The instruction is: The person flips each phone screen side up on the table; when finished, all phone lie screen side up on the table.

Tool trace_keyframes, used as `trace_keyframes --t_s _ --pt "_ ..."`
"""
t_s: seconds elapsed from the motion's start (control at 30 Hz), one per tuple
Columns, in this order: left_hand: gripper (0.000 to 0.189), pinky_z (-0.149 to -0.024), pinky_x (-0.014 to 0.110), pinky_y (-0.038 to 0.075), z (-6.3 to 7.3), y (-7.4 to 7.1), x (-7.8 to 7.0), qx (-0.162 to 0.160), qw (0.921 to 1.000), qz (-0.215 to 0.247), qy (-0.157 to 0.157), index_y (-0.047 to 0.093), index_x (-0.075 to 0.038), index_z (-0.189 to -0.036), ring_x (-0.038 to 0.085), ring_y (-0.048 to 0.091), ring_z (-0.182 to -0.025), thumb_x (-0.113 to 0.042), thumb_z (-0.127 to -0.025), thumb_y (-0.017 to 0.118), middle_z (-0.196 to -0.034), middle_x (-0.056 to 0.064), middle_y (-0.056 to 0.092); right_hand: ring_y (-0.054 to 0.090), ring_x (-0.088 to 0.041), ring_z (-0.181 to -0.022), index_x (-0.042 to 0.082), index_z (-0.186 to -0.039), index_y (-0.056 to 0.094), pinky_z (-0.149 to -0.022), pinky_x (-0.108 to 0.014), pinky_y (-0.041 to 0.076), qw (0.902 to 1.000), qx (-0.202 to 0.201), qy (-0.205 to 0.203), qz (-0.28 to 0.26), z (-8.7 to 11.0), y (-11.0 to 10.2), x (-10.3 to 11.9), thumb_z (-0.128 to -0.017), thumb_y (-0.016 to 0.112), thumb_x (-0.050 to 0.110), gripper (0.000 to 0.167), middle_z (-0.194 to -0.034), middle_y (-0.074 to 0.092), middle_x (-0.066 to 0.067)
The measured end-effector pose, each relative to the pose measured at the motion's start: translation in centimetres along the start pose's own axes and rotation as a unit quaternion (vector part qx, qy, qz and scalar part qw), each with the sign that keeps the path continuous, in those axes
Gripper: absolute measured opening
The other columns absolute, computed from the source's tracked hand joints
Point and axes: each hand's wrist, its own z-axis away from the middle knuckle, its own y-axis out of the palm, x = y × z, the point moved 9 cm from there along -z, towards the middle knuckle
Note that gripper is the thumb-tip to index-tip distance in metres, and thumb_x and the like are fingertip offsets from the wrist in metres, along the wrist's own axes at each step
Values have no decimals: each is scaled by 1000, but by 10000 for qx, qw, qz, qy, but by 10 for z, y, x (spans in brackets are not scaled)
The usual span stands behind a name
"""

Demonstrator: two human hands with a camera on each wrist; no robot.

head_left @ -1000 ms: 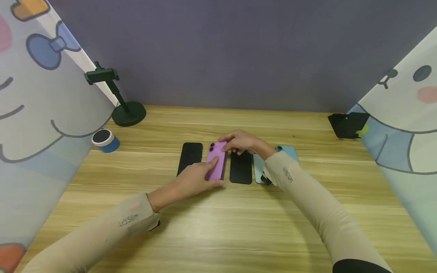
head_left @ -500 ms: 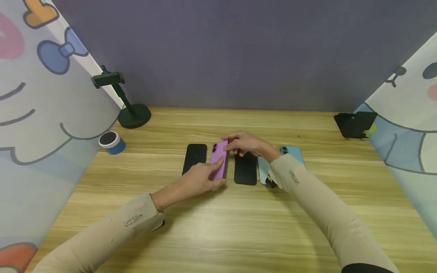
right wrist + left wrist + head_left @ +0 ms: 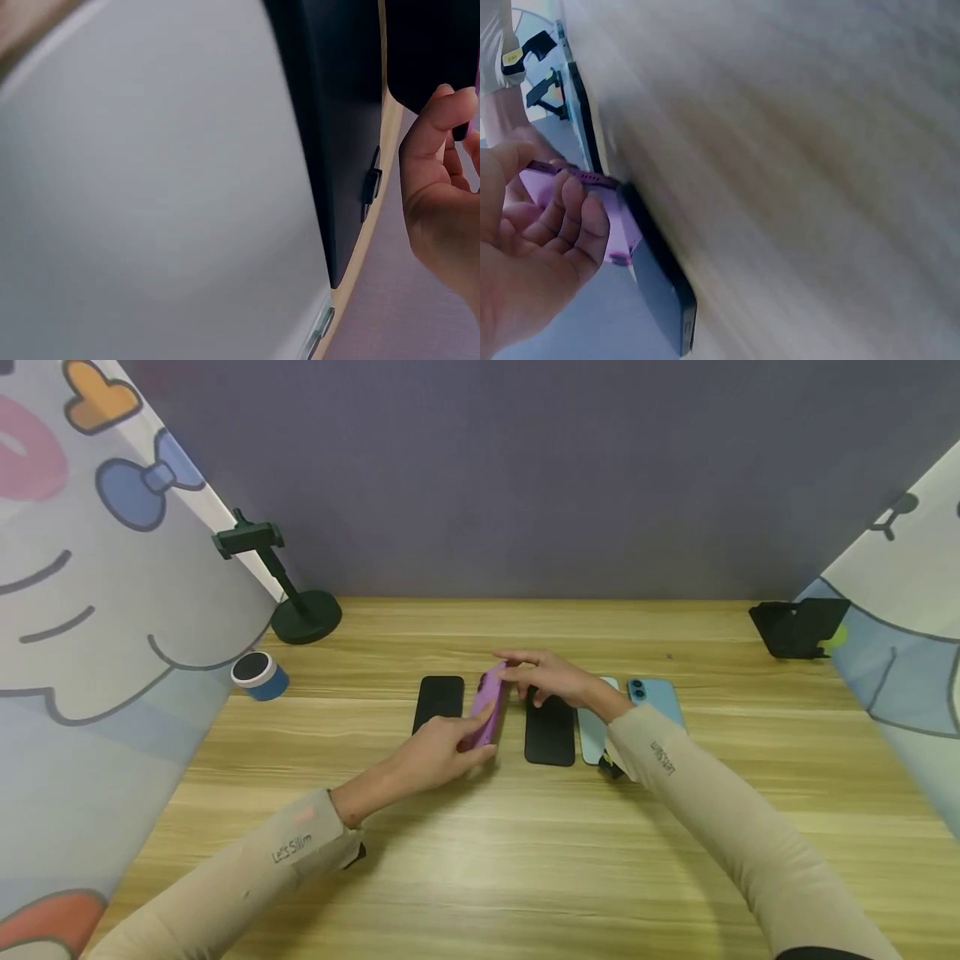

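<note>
A purple phone [image 3: 486, 689] stands tilted up on its long edge between both hands, at mid-table. Its lower end is gripped between the thumb and fingers of my left hand [image 3: 435, 753]. My right hand [image 3: 553, 678] pinches the upper corner, reaching over a black phone [image 3: 550, 733]. In the right wrist view the purple phone's dark screen [image 3: 433, 45] faces the camera. Another black phone [image 3: 442, 695] lies to the left, partly behind my left hand. Right of the middle black phone lie a pale phone [image 3: 591, 737], partly covered by my right wrist, and a blue phone [image 3: 657, 698].
A dark green stand [image 3: 303, 614] with a round base stands at the back left, near a blue and white tub [image 3: 260, 676]. A folded black stand [image 3: 799, 628] sits at the back right. A grey panel [image 3: 510, 485] closes off the table's [image 3: 480, 860] far side.
The purple phone has tipped from nearly flat to steeply tilted, its right edge raised, with both hands staying on it. The head view has shifted slightly, moving everything rightward in the frame.
</note>
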Motion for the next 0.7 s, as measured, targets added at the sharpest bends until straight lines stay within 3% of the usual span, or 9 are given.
trace_keyframes --t_s 0.13,0.33,0.53,0.7 --pt "64 -49 18 39 1 -6 0 59 10000 34 37 34 -7 -154 1 43 -52 -33 -102 60 -69 -6 57 58 -25 -81 27 -158 34 -62 -31 50 10000 29 21 -19 -1 1 2 -102 55 42 61 -96 61 -21" --pt "59 -47 19 39 -2 -16 3 -60 9999 62 -58 33 -6 -156 2 44 -50 -18 -103 57 -66 -5 56 59 -31 -85 28 -160 28 -61 -33 50 10000 -32 -37 -65 0 -1 6 -102 55 44 66 -135 48 -11" --pt "60 -46 23 41 2 -16 22 -127 9938 935 -586 29 -8 -159 8 48 -51 -17 -105 52 -74 2 65 59 -35 -90 30 -161 25 -60 -33 50 10000 -18 -48 -62 4 -4 4 -102 54 45 67 -141 42 -11" --pt "57 -57 25 51 5 -16 39 -365 9790 1725 -1019 32 -11 -158 12 64 -67 -20 -105 52 -79 4 70 60 -29 -91 29 -161 23 -60 -34 51 10000 -18 1 -46 7 -7 -2 -101 56 46 71 -141 41 -13"
